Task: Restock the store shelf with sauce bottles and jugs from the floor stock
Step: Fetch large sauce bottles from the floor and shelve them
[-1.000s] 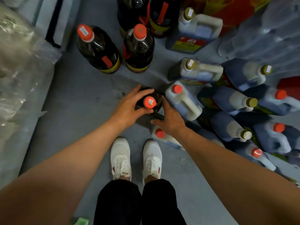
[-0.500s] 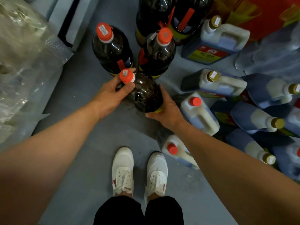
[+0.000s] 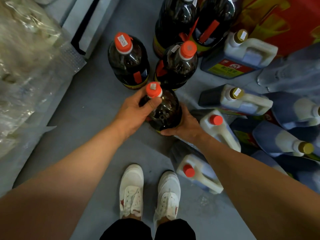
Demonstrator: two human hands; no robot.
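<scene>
I have the dark sauce bottle (image 3: pixel 161 111) tilted just above the floor (image 3: pixel 90 108) — left hand (image 3: pixel 134 111) clasping its neck under the orange cap (image 3: pixel 153 90), right hand (image 3: pixel 185 126) cupping the base. It looks full, heavy, slick plastic — I'd keep support underneath.

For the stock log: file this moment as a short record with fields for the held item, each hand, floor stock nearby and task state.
held item: dark sauce bottle with orange cap, tilted
left hand: left hand grips the bottle's neck and shoulder just under the cap
right hand: right hand holds the bottle's lower body
floor stock nearby: two upright dark bottles just beyond; white-handled jugs to the right, some lying over
floor: grey floor
feet: white shoes below the bottle
task state: bottle in hand, not yet shelved; no shelf slot in view
</scene>
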